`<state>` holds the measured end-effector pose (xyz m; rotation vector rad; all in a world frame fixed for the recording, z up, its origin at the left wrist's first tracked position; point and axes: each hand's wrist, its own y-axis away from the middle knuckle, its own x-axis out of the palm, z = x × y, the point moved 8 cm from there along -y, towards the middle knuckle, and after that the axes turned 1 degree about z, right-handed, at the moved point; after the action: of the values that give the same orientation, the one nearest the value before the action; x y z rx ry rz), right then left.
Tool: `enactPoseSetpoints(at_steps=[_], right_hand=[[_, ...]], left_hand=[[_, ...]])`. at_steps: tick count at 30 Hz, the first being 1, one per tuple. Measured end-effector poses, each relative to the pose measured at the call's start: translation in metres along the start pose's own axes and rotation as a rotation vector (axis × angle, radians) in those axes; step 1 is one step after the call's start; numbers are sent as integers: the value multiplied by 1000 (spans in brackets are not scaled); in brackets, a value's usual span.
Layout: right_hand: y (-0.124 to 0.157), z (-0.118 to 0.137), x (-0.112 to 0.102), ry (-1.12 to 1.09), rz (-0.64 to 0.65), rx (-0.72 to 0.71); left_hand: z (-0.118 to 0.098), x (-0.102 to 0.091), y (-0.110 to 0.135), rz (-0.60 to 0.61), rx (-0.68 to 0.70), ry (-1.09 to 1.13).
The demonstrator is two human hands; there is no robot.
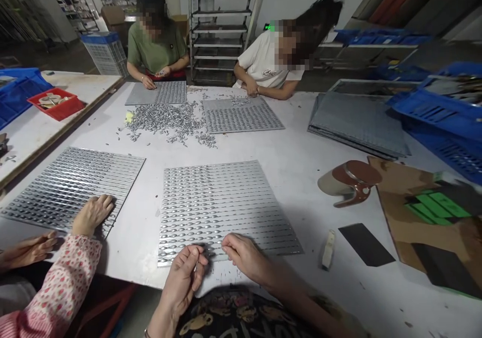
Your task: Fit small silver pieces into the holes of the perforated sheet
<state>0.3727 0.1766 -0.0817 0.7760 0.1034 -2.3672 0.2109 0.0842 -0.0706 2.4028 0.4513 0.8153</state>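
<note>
Both hands, left [183,276] & right [243,254], pinch-curled at ribbed metal tray [222,202] near edge; contents unclear.

– What was that tray [226,205] under the hands made of?
– Metal, silvery and glossy, its surface ribbed with rows of small bright pieces. The loose pile of pieces [169,122] further up the table [297,167] gleamed the same way.
– And the table itself?
– Smooth, matt white, lightly speckled. The crates [437,112] on the right looked like blue plastic with a slight sheen, and the sheet [417,217] beside them was dull brown cardboard.
– The neighbour's sleeve [64,288]?
– Soft printed cloth, pink-flecked, matt
</note>
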Motion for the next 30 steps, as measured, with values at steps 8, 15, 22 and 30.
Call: enactPoseSetpoints(at_steps=[8,15,22,30], right_hand=[[-5,1,9,180,33,-74],[-8,-3,9,284,0,5],[5,28,-12,-142,10,15],[15,36,-3,-502,79,115]], left_hand=[[-4,2,3,65,-20,39],[2,1,2,54,-38,-2],[13,10,2,134,-54,-94],[28,24,2,212,-170,-53]])
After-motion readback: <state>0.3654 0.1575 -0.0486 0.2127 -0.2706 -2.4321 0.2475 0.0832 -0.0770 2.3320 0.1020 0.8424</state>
